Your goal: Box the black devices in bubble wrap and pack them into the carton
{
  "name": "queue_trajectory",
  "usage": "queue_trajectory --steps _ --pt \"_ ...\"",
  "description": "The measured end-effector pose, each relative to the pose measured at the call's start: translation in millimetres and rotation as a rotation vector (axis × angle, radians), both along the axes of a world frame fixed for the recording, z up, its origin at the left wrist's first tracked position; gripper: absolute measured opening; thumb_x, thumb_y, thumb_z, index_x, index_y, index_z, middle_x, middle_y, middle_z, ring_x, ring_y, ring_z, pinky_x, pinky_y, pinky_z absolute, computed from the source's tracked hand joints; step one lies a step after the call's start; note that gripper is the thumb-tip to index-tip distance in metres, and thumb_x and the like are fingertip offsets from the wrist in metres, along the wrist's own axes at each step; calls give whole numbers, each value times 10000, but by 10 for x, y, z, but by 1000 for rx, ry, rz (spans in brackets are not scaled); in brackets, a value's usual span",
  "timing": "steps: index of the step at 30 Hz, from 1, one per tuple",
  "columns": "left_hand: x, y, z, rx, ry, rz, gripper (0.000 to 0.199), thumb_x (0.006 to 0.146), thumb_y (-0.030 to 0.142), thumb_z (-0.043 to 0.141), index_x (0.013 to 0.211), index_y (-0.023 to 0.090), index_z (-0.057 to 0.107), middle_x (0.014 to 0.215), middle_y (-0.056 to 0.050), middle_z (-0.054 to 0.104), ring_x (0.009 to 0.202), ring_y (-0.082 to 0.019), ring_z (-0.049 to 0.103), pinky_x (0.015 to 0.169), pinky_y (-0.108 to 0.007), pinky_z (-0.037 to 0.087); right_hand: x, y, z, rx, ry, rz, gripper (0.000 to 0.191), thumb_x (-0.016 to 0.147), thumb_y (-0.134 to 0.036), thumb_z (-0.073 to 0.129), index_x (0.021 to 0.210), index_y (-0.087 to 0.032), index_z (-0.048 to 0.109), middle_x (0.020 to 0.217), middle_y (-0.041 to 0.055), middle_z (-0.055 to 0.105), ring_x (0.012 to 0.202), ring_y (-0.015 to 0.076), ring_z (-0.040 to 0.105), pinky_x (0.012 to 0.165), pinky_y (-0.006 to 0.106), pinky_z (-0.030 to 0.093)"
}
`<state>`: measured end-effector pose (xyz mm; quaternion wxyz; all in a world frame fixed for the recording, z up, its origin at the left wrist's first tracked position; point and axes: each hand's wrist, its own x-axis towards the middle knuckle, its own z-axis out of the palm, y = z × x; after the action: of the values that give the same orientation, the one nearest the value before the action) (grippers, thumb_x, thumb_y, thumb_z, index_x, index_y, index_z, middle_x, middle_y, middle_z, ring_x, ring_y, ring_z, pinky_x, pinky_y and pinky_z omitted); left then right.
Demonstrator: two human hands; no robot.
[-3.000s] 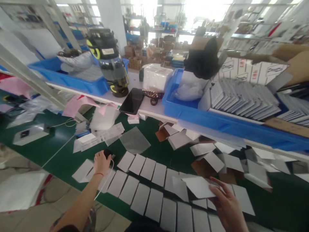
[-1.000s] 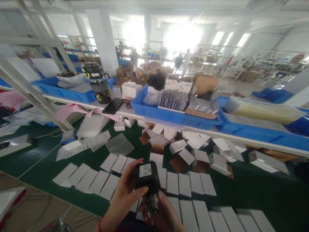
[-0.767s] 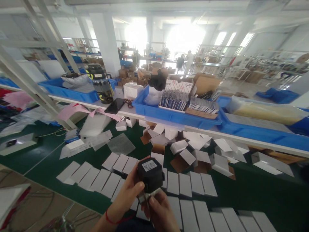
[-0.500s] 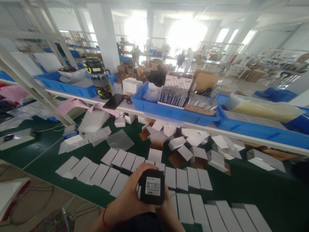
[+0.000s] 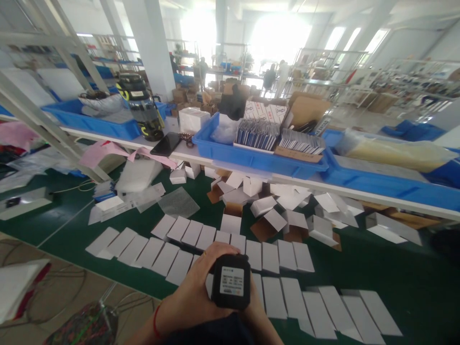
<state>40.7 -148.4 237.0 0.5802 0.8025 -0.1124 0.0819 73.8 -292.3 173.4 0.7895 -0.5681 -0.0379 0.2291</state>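
A black square device [image 5: 231, 281] with a white printed label facing up is held low in the centre of the view. My left hand [image 5: 201, 292], with a red string on the wrist, wraps round its left side. At its right side my right hand [image 5: 256, 306] is closed on it, partly hidden behind the device. Beneath and around both hands, white boxes [image 5: 275, 297] lie in two rows on the green tabletop [image 5: 359, 268].
Open white cartons [image 5: 264, 206] lie behind the rows. A shelf above holds blue trays [image 5: 258, 160], a phone [image 5: 166, 144] and a black bottle [image 5: 143, 108]. Plastic bags and a bubble-wrap sheet [image 5: 178, 202] are at the left. People stand far back.
The device and both hands have shifted slightly right in the view. The shelf and background sit a little higher in the picture. Both hands keep their hold.
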Motion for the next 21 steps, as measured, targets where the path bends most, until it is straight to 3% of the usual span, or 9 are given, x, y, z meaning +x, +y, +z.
queue_trajectory --steps 3,5,9,12,16,18,20,21 --pt "-2 3 -80 -222 176 123 816 584 149 894 1312 300 556 1317 -77 622 1215 -320 604 1026 -408 527 -17 15 42 5 1 11 439 641 -575 834 885 -221 742 801 48 736 686 206 627 589 308 527" --pt "23 16 -154 -420 279 164 840 591 187 908 1340 297 543 1323 -80 628 1206 -316 616 1027 -407 523 -42 25 40 31 34 56 429 631 -538 857 846 -193 720 669 20 691 521 146 559 456 250 440" --pt "117 55 -292 -675 312 93 874 591 345 944 1363 254 546 1298 -117 657 1193 -334 629 1008 -416 522 -81 22 18 153 167 117 502 710 -644 778 863 -175 687 499 -36 575 371 78 437 369 188 291" --pt "156 80 -372 -751 309 69 859 601 411 941 1358 241 572 1304 -135 659 1176 -340 640 990 -430 528 -69 14 -38 323 358 197 578 711 -709 735 867 -154 697 536 -32 585 361 41 398 353 160 266" --pt "151 54 -461 -826 425 -13 770 585 391 946 1270 214 640 1202 -128 710 1143 -340 657 991 -445 522 -44 36 -290 680 633 525 636 710 -825 590 649 -192 596 357 -104 401 231 25 201 246 146 134" --pt "159 -1 -488 -887 466 -50 710 588 389 932 1218 203 662 1139 -116 731 1079 -331 683 951 -439 538 -53 59 -435 806 671 690 651 733 -872 487 608 -234 524 292 -123 332 175 41 145 211 155 120" --pt "183 -66 -482 -900 442 -28 724 568 339 927 1226 218 651 1157 -97 727 1066 -317 683 931 -417 547 -68 76 -524 769 653 743 646 730 -885 480 614 -250 503 286 -118 349 157 57 161 204 171 144" --pt "196 -94 -467 -869 417 4 755 544 283 926 1241 230 639 1181 -85 720 1083 -312 675 936 -404 546 -73 77 -537 675 599 697 644 727 -882 498 615 -248 508 299 -107 371 167 63 190 213 178 162"
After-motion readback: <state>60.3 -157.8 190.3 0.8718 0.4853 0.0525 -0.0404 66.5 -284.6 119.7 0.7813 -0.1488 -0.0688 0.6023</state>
